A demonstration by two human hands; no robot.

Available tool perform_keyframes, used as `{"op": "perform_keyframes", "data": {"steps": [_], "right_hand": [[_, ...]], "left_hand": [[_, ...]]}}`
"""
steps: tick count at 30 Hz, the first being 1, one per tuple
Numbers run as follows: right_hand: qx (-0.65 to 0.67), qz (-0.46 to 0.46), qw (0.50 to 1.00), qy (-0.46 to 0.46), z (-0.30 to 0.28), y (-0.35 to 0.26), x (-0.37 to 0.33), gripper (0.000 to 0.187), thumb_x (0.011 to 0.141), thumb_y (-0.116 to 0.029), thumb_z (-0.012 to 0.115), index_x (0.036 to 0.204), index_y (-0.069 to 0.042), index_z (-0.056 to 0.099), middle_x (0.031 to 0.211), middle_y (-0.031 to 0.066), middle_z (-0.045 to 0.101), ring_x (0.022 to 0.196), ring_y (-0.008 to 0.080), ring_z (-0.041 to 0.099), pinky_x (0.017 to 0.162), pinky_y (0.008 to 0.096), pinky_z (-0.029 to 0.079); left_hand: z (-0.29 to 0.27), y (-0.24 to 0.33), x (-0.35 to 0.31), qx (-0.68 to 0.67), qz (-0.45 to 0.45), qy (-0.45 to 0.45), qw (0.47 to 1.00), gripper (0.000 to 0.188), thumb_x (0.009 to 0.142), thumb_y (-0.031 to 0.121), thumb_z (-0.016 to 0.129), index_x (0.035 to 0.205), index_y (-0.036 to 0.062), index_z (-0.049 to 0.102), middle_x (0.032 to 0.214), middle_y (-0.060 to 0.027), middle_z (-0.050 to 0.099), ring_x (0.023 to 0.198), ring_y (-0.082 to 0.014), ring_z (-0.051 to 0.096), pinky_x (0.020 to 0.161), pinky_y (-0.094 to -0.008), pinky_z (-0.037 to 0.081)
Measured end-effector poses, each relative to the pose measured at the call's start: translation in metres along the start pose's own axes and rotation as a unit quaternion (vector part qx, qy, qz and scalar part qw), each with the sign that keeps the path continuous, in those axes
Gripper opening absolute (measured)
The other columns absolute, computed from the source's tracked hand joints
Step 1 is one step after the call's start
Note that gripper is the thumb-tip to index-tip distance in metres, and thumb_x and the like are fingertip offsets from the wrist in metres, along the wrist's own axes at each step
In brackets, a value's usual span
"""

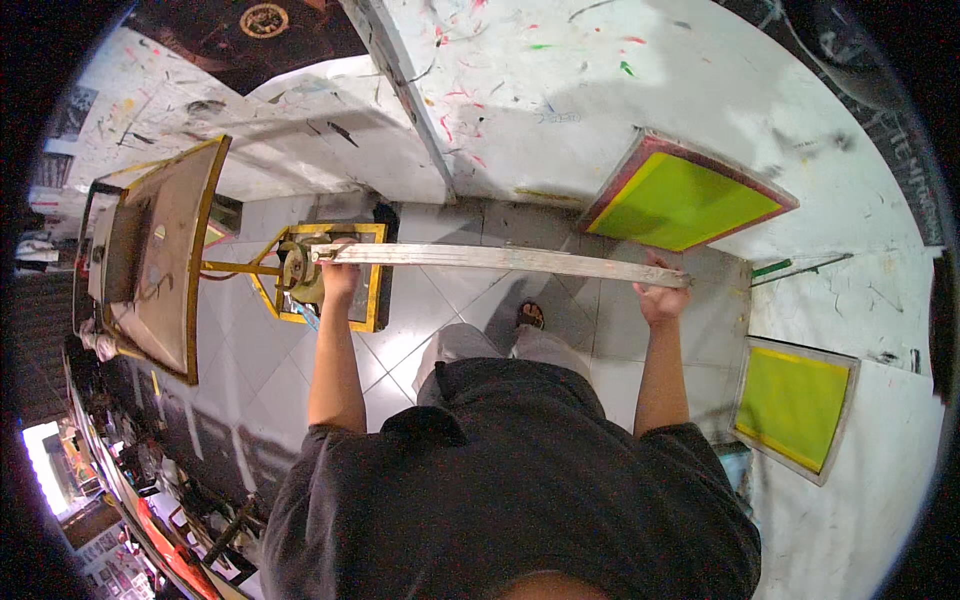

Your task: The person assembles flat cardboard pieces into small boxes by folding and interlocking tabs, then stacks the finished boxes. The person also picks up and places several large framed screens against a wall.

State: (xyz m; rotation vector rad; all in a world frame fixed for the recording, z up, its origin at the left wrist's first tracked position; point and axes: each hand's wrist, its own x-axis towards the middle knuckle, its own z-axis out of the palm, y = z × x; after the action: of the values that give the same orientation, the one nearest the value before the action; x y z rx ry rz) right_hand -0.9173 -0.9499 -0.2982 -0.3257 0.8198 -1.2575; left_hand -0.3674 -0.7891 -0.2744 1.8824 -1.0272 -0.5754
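Note:
Held out level in front of me is a screen frame [500,259], seen edge-on as a long pale bar, its face turned out of view. My left hand [341,272] is closed around its left end. At the other end, my right hand [662,290] grips it with fingers partly hidden behind the bar. Below and beside the left hand stands a yellow metal base [380,290] with a round, motor-like body [298,270]. Beyond the frame's right half, a screen with yellow-green mesh [685,195] and a dark red rim leans on the wall.
Another yellow-green screen [797,408] leans on the right wall. To the left a large panel [160,265] with a yellow edge stands tilted, joined to the base by a yellow bar [240,268]. A cluttered bench [170,490] lies lower left. Underfoot is tiled floor [450,225].

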Motion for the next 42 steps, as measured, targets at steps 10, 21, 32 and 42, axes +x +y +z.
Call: {"op": "perform_keyframes", "data": {"steps": [10, 21, 32, 42], "right_hand": [[0.064, 0.016, 0.989, 0.131, 0.046, 0.055, 0.079, 0.035, 0.076, -0.034, 0.044, 0.087, -0.005, 0.060, 0.129, 0.0185, 0.040, 0.080, 0.0212, 0.059, 0.054, 0.0335, 0.051], [-0.008, 0.038, 0.994, 0.103, 0.116, 0.068, 0.151, 0.041, 0.082, -0.040, 0.034, 0.095, -0.008, 0.055, 0.126, 0.0190, 0.043, 0.088, 0.0293, 0.057, 0.058, 0.0420, 0.049], [-0.158, 0.023, 0.963, 0.217, 0.152, 0.077, 0.207, 0.046, 0.082, -0.052, 0.034, 0.113, -0.021, 0.044, 0.124, 0.0057, 0.044, 0.101, 0.0235, 0.044, 0.081, 0.0513, 0.035], [-0.173, 0.012, 0.954, 0.245, 0.175, 0.081, 0.206, 0.058, 0.083, -0.055, 0.035, 0.128, -0.019, 0.034, 0.129, 0.0043, 0.035, 0.110, 0.0218, 0.036, 0.091, 0.0503, 0.025]], "left_hand": [[0.035, -0.086, 0.130, -0.058, -0.083, -0.048, 0.994, 0.023, 0.084, 0.025, 0.054, 0.095, 0.0055, 0.053, 0.084, -0.0034, 0.056, 0.075, -0.0119, 0.052, 0.065, -0.0256, 0.043], [0.045, -0.216, 0.228, -0.183, -0.180, -0.037, 0.966, 0.021, 0.079, 0.002, 0.050, 0.100, 0.0043, 0.050, 0.103, -0.0071, 0.056, 0.095, -0.0181, 0.052, 0.086, -0.0325, 0.041], [0.061, -0.275, 0.304, -0.312, -0.083, -0.090, 0.942, 0.019, 0.073, 0.008, 0.050, 0.091, 0.0067, 0.054, 0.084, -0.0058, 0.056, 0.080, -0.0198, 0.053, 0.077, -0.0317, 0.045], [0.051, -0.125, 0.285, -0.213, -0.269, -0.025, 0.939, 0.041, 0.070, 0.005, 0.056, 0.111, 0.0044, 0.050, 0.097, -0.0060, 0.058, 0.085, -0.0159, 0.055, 0.074, -0.0277, 0.043]]}}
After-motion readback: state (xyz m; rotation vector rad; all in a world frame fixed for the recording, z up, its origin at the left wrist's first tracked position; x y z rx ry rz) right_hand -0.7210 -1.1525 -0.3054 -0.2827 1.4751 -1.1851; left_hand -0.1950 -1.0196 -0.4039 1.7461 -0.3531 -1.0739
